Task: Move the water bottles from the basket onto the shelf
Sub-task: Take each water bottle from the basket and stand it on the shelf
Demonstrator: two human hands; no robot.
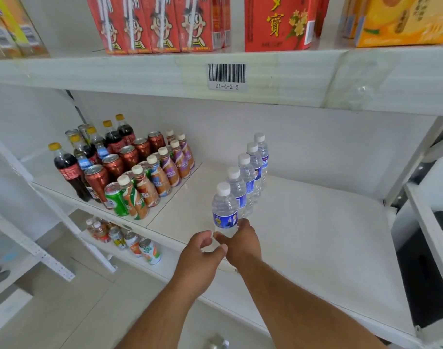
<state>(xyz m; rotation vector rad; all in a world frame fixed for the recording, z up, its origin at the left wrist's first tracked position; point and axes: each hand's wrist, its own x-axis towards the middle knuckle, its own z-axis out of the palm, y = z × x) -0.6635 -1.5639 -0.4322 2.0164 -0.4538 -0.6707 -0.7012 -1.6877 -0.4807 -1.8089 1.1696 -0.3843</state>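
Five bottles (pixel 243 180) stand in one row on the shelf (pixel 316 222). The right hand (pixel 243 241) grips the nearest; beside it, the left hand (pixel 202 250) curls loosely, empty.

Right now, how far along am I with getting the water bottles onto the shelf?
Four water bottles already stand upright in a row on the middle shelf. A fifth, the front bottle, is in hand: your right hand grips its base at the shelf's front, with your left hand beside it, fingers curled. The basket is out of view, so I cannot tell how many remain.
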